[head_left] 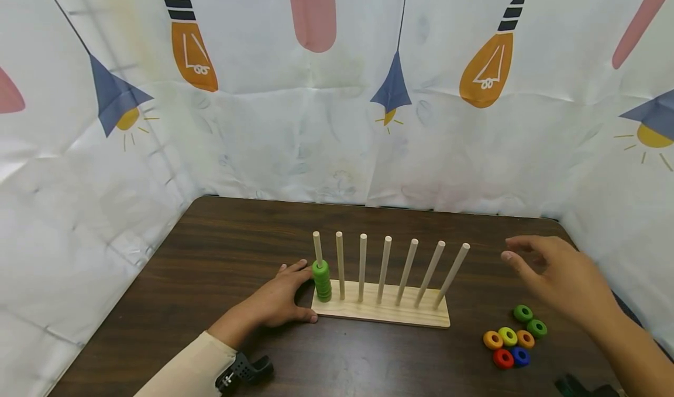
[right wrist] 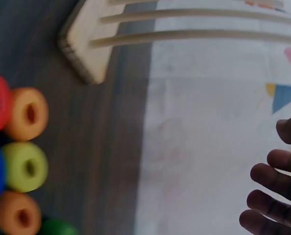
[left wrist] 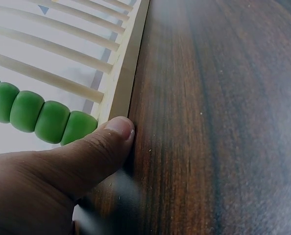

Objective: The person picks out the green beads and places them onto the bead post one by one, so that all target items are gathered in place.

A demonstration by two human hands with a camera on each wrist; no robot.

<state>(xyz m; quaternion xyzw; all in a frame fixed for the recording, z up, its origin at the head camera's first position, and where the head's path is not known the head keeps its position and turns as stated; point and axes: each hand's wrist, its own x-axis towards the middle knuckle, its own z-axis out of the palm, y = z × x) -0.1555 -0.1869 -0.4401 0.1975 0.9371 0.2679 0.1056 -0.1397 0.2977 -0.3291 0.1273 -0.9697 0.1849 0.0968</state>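
Note:
A wooden peg board (head_left: 381, 306) with several upright pegs stands mid-table. Several green beads (head_left: 322, 281) are stacked on its leftmost peg. My left hand (head_left: 281, 296) holds the left end of the board, its thumb at the front corner and its fingers toward the back. Up close in the left wrist view, the thumb (left wrist: 99, 149) presses the board's edge beside the lowest green bead (left wrist: 80, 127). Over the table's right side, my right hand (head_left: 566, 277) hovers with nothing in it. Its fingers (right wrist: 270, 174) are spread loosely in the right wrist view.
Loose beads lie right of the board, below the right hand: a red one (head_left: 503, 359), a blue one (head_left: 521, 357), a yellow one (head_left: 508, 336), two orange and two green. A patterned white cloth (head_left: 295, 145) hangs behind the dark wooden table (head_left: 253, 227).

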